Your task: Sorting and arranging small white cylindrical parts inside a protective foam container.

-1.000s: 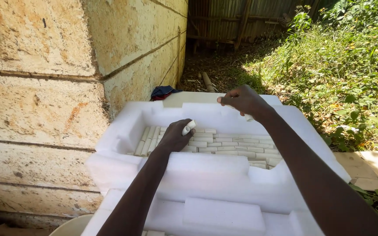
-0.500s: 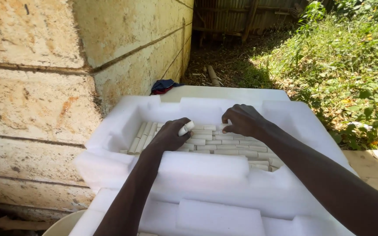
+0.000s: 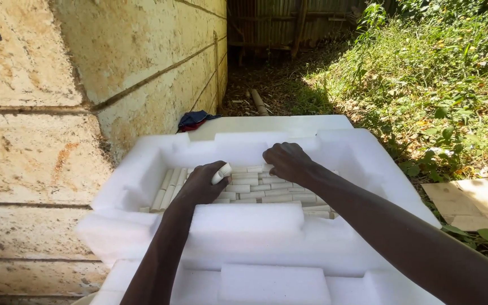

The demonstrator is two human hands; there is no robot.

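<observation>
1. Fingers of the left hand [image 3: 201, 183] are curled around one short white stick [image 3: 221, 173], which pokes out of the fist toward 1 o'clock; the hand hangs low over the left part of the stick layer.
2. At 9 o'clock from that hand stands a rough stone block wall [image 3: 57, 113], yellowish with dark joints, running away toward 12 o'clock.
3. Below both hands sits a white foam tray [image 3: 142, 169] with thick moulded walls; its near wall carries a raised block at 6 o'clock from the hands.
4. Inside the tray's hollow lies a flat layer of white sticks [image 3: 255, 192], packed side by side in rows, a few at the left end turned lengthwise.
5. Fingers of the right hand [image 3: 289, 161] are bent downward with the tips resting on the sticks near the tray's far wall; whether they pinch a stick cannot be told, since the palm hides them.
6. The two hands are near each other but apart, the right at 2 o'clock from the left.
7. At 12 o'clock past the tray, a dark blue and red cloth [image 3: 196, 120] lies at the foot of the wall.
8. At 3 o'clock, green weeds [image 3: 436, 85] cover the slope, and a piece of brown cardboard [image 3: 475, 200] lies on the ground at 4 o'clock.
</observation>
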